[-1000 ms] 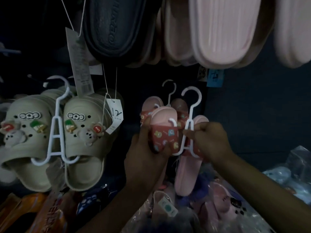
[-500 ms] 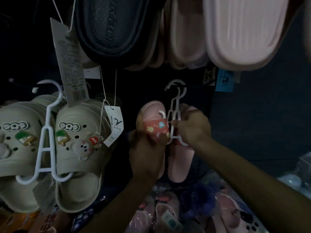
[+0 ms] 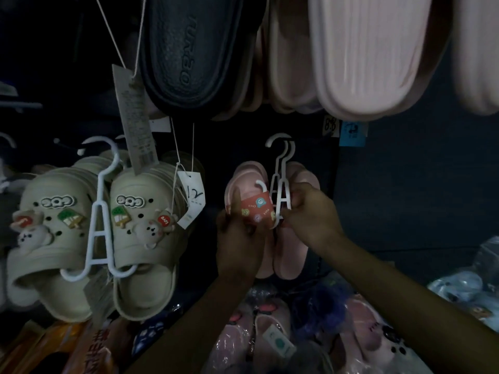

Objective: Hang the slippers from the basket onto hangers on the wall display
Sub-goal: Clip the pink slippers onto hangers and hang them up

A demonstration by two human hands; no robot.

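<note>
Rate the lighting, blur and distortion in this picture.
Head view: dim overall, far left nearly black; the left hand, holding the pink slipper with red printed strap, and right hand, pinching the white plastic hanger, are underexposed; the pale pink ribbed slipper soles top right are blurred; the white paper price tag marked 12 is legible; no glare.

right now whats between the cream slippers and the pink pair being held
Head view: a white price tag marked 12 hangs on strings beside the cream slippers, then dark wall up to the pink pair.
</note>
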